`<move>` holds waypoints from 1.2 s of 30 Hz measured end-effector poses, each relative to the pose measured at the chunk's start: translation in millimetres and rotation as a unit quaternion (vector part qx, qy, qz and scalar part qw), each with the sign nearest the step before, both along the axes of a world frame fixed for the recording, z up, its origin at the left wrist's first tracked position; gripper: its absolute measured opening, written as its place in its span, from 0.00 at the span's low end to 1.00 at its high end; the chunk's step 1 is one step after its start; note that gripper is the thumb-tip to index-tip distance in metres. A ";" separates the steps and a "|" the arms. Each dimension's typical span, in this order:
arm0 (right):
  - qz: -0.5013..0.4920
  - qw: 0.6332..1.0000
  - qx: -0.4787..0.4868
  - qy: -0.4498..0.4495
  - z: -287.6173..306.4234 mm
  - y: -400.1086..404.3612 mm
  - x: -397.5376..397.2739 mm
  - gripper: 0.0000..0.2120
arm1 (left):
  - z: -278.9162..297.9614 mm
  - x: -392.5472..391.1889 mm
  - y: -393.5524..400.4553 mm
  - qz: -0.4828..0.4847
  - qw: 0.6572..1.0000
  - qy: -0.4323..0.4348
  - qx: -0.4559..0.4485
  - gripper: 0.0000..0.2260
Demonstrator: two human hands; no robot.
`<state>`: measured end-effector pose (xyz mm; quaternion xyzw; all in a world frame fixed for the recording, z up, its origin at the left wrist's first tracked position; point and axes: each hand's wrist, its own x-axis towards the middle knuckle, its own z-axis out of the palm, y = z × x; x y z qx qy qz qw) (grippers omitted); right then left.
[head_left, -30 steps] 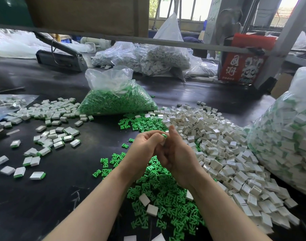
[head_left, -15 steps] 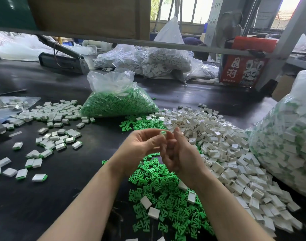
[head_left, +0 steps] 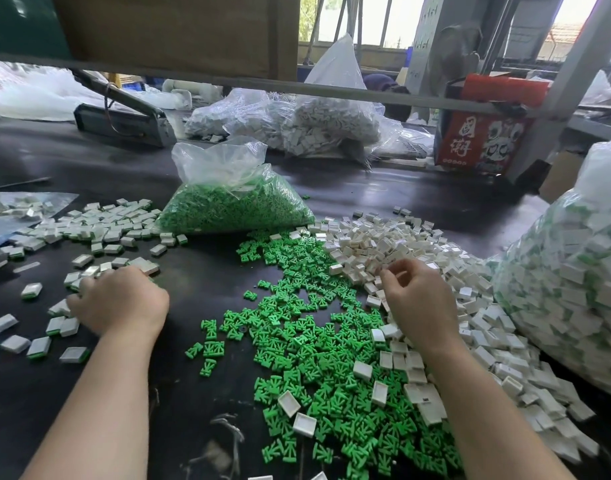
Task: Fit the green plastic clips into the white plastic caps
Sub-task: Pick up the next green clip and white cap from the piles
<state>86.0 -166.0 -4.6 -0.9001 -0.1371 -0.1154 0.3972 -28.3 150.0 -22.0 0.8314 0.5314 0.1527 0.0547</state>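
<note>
Loose green clips [head_left: 318, 341] lie in a spread across the middle of the dark table. Right of them is a heap of empty white caps [head_left: 401, 240]. My right hand [head_left: 415, 299] is at the near edge of that heap, thumb and forefinger curled round a white cap [head_left: 376, 270]. My left hand [head_left: 118, 299] is far to the left, palm down among caps fitted with green clips [head_left: 99, 226]. Its fingertips are hidden under the hand, so I cannot see whether it holds anything.
A clear bag of green clips [head_left: 228, 206] stands behind the piles. A large bag of fitted caps [head_left: 567, 271] fills the right side. Bags of white parts [head_left: 318, 123], a grey machine [head_left: 124, 123] and a red box [head_left: 484, 136] line the back under a metal rail [head_left: 332, 88].
The hands were together over the green clips, working on one piece. Now they have parted: the left has gone to the fitted caps, the right to the white cap heap.
</note>
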 end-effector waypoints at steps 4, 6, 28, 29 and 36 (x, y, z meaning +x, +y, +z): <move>-0.042 0.979 -0.196 -0.032 -5.5 -6.9 2.5 0.07 | 2.8 0.6 -7.1 0.003 1.000 0.017 0.010 0.13; -0.048 0.966 -0.250 -0.049 -7.0 -6.1 1.4 0.10 | 5.6 4.7 -13.8 -0.027 0.999 -0.019 0.021 0.14; 0.018 0.939 -0.319 -0.129 -22.9 0.9 6.5 0.05 | -5.5 45.0 -136.1 -0.479 0.831 -0.138 -0.246 0.06; 0.014 0.936 -0.324 -0.135 -23.4 1.1 6.0 0.05 | -6.1 44.9 -135.9 -0.482 0.832 -0.134 -0.241 0.06; 0.039 0.948 -0.300 -0.093 -21.5 0.2 6.8 0.09 | -7.0 44.7 -137.7 -0.499 0.829 -0.131 -0.217 0.09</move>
